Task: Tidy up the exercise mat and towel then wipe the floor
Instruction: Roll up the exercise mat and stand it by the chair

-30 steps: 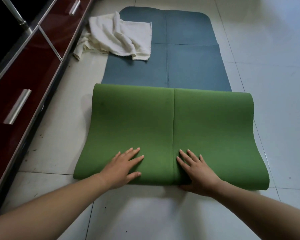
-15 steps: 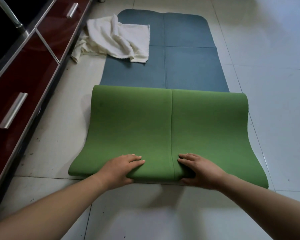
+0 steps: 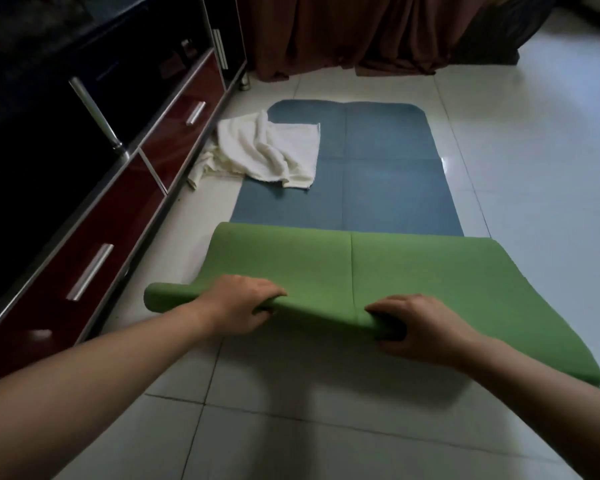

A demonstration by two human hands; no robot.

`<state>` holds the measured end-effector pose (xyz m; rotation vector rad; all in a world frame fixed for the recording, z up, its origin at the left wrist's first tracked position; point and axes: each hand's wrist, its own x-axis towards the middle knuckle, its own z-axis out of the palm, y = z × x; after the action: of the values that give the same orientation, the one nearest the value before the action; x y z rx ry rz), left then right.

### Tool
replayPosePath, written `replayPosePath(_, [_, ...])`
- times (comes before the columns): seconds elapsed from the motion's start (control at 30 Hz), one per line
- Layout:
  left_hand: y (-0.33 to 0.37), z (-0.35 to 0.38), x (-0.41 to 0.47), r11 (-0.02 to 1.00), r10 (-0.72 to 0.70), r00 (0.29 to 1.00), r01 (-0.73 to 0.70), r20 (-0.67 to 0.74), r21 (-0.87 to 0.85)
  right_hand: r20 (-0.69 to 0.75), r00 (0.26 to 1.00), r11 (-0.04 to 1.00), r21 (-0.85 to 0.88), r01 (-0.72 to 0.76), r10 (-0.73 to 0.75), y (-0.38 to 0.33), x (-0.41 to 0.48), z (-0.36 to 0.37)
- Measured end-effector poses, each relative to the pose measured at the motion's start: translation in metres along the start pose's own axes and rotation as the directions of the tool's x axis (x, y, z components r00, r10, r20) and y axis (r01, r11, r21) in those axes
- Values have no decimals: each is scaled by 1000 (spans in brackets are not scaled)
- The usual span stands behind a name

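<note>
The exercise mat [image 3: 378, 188] lies lengthwise on the tiled floor, blue side up at the far end. Its near part is folded over, showing the green underside [image 3: 326, 268]. The near green edge is curled into a roll. My left hand [image 3: 239, 303] grips that roll left of the centre crease, fingers over the top. My right hand [image 3: 420, 327] grips it right of the crease. A crumpled white towel [image 3: 267, 150] lies on the mat's far left corner, partly spilling onto the floor.
A dark red cabinet [image 3: 94, 244] with metal drawer handles runs along the left, close to the mat. Brown curtains [image 3: 361, 32] hang at the far end. Pale floor tiles [image 3: 534, 168] stretch to the right and in front of me.
My hands went from lying flat on the green fold to clasping its near edge and curling it into a roll. The view has tilted up, showing the curtains.
</note>
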<state>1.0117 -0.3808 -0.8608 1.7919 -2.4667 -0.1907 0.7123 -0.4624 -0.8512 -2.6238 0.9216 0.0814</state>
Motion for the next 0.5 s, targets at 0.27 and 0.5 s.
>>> replayPosePath(0.27, [5,-85,68,963,-247,969,244,16,113,-244,970,994,106,21,6,26,41,-82])
replayPosePath(0.5, [-20,-108,110,979,-161,986,153,50,137,-397,916,997,73,-33,59,46,57,-97])
